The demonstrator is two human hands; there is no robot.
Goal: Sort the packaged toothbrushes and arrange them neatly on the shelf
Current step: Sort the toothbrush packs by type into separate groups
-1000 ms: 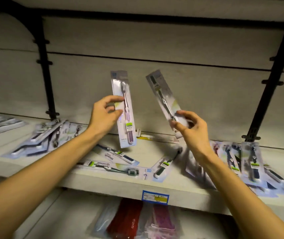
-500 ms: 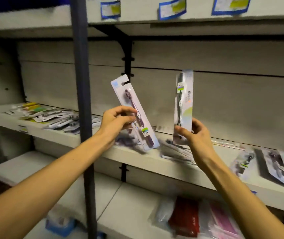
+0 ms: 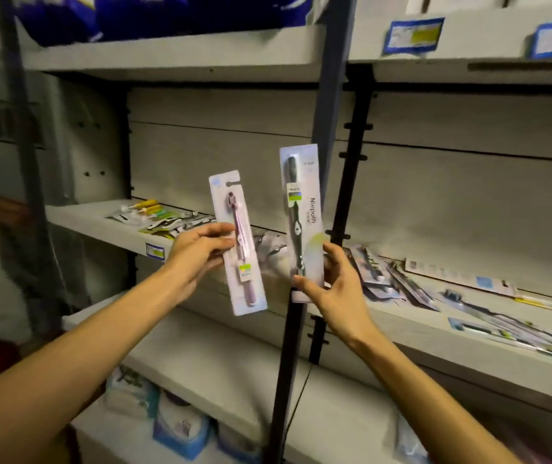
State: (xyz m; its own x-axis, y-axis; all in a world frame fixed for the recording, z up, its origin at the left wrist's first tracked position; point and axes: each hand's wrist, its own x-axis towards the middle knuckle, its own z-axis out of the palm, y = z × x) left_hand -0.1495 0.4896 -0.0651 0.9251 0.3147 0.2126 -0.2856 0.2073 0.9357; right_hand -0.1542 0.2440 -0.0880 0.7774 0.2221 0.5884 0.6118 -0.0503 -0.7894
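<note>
Left hand (image 3: 197, 252) pinches a pink toothbrush pack (image 3: 238, 242) at mid-length; right hand (image 3: 329, 286) grips a dark toothbrush pack (image 3: 303, 216) by its lower end. Both are held upright, side by side in front of the shelf (image 3: 435, 333), faces toward the viewer, probably to compare types before sorting. Loose packs (image 3: 502, 316) lie scattered along the shelf's front edge to the right, another heap (image 3: 157, 217) at its left end, so the arranging is judged unfinished.
</note>
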